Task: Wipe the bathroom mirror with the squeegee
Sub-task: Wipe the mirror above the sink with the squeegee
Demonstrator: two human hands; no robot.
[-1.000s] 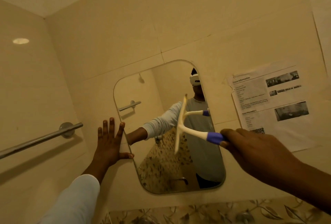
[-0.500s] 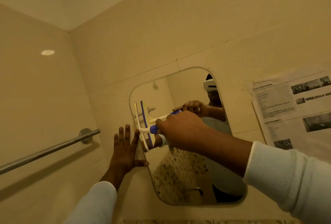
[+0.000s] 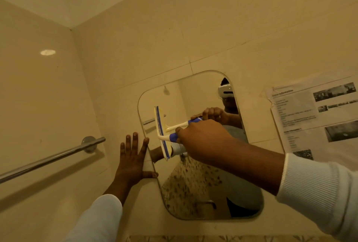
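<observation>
The squeegee (image 3: 161,133) stands nearly upright against the upper left part of the mirror (image 3: 195,96). Its long blue-edged blade is tilted slightly, with the top end leaning toward the mirror's left edge, and its reflection sits right beside it in the glass. The right hand (image 3: 203,139) has its fingers curled round the blue grip of the handle and reaches in from the right across the mirror's middle.

The left hand (image 3: 133,160) lies flat on the wall just beside the mirror's left edge. Its fingers are straight and spread, and the thumb tip touches that edge.

Half a second ago the blade was almost on the mirror's left edge, close to the left hand's fingertips. Now a strip of bare glass shows between the blade and that edge. A second ago the blade was at the mirror's middle and the right hand was out past its right edge. The left hand has kept its place on the wall throughout.

A metal towel bar (image 3: 54,157) runs along the side wall at the left. A printed sheet of paper (image 3: 317,117) hangs on the wall just right of the mirror.
</observation>
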